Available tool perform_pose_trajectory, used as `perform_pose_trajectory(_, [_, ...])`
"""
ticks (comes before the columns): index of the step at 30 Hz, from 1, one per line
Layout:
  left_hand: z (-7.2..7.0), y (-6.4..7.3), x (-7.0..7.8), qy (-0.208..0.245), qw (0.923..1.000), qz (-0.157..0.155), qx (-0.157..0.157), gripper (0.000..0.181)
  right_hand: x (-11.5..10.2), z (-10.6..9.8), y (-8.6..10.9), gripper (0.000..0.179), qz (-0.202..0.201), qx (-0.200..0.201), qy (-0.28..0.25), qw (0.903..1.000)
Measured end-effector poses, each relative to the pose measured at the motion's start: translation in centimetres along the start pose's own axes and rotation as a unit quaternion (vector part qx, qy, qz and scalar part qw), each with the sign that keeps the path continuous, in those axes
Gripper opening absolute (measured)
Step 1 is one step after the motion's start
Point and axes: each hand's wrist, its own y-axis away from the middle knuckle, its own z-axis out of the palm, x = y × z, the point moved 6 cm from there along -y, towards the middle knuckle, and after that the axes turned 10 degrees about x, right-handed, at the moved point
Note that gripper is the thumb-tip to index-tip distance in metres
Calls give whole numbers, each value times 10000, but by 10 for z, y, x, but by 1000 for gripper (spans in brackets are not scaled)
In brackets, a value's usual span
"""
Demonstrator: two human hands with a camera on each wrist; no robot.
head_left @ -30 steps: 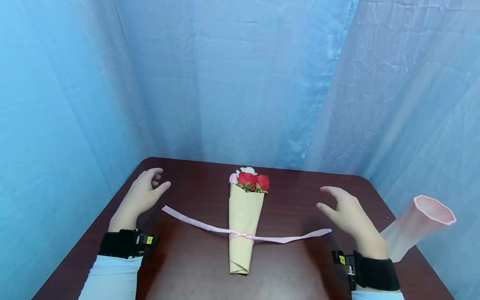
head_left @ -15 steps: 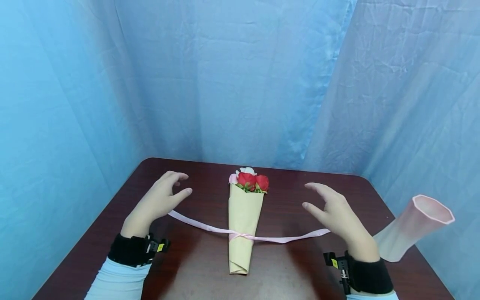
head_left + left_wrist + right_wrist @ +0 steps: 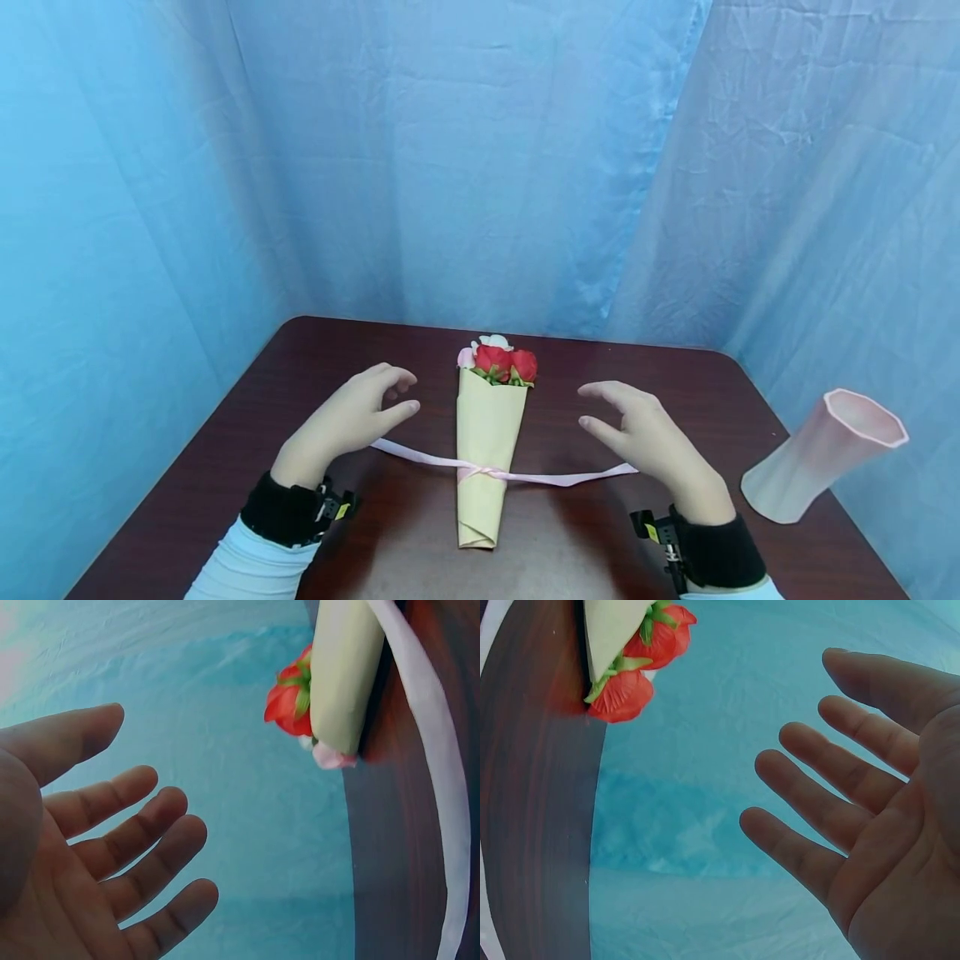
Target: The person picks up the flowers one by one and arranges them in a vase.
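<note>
A bouquet of red, white and pink flowers (image 3: 493, 360) in cream wrapping paper (image 3: 487, 425) lies on the table in the head view. Round its lower part a pink ribbon (image 3: 555, 479) is crossed, its two tails spread to left and right. My left hand (image 3: 352, 417) hovers over the left tail, fingers relaxed and apart from the paper. On the other side my right hand (image 3: 648, 429) hangs above the end of the right tail and hides its tip. Both wrist views show bare palms with spread fingers, the left fingers (image 3: 154, 859) and right fingers (image 3: 817, 780) holding nothing.
A pink and white vase (image 3: 825, 458) stands near the right edge of the dark wooden table (image 3: 405, 558), beyond my right wrist. Blue curtains (image 3: 480, 167) hang behind and along both sides of the table.
Both hands have moved inward toward the bouquet, the left one rightward and the right one leftward. The bouquet, ribbon and vase stay where they were.
</note>
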Motion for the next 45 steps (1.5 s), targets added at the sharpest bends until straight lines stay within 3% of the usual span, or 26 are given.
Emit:
perform_pose_trajectory(6, [16,0,10,14,9995,84,-303,33,-9,15,0,38,-95,-193,18,9998])
perform_pose_trajectory(13, [34,2,23,-11,9974,129,-712,28,-21,36,1,36,-16,-733,-121,9972])
perform_pose_trajectory(25, [66,8,41,-185,9893,668,-1283,13,-37,72,2,32,-144,-1420,-277,9894])
perform_pose_trajectory(30, [76,10,47,-167,9859,737,-1491,12,-41,84,2,32,-79,-1682,-125,9856])
perform_pose_trajectory(38, [94,11,48,-217,9807,613,-1842,12,-44,100,-2,26,-219,-1769,323,9834])
perform_pose_trajectory(45, [101,13,47,-365,9796,597,-1885,9,-47,111,-6,14,-323,-1713,659,9825])
